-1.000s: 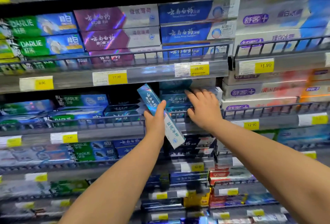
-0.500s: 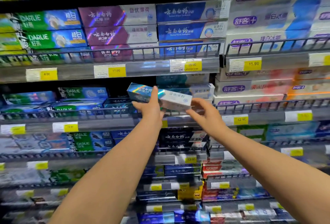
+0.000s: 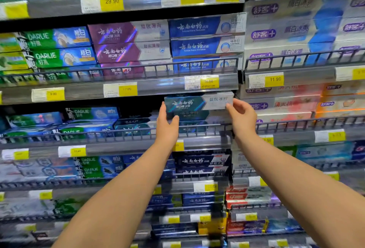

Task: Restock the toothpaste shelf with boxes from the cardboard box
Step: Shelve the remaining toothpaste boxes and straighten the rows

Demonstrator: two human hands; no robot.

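The head camera looks at a tall store shelf full of toothpaste boxes. Two bare arms reach up to it from the bottom of the picture.

Both hands are on one long teal and silver cardboard toothpaste box (image 3: 198, 103). It lies flat and level, long side facing out, on top of a stack of the same teal boxes (image 3: 194, 116). It sits just under the grey plastic price rail (image 3: 158, 87) of the shelf above.

The left hand (image 3: 166, 127) is at the teal end of the box. Its fingers go up along that end and its thumb presses the lower front edge. The fingers are close together and clamped on the box.

The right hand (image 3: 242, 118) is at the silver end. Its fingertips (image 3: 230, 107) pinch the lower corner of that end, with the thumb tucked near them.

A dark metal wire fence (image 3: 197, 128) runs along the front of this shelf, lower than the held box and in front of the stack.

Left of the stack are more teal boxes (image 3: 132, 127), lower down, and green and blue boxes (image 3: 90, 112) beyond them. Right of it are white boxes with red and orange marks (image 3: 286, 103).

On the shelf above stand purple boxes (image 3: 128, 45) and dark blue boxes (image 3: 205, 37). Yellow price tags (image 3: 209, 82) are stuck on the rails. The edges of the picture are blurry, so small words there cannot be read.
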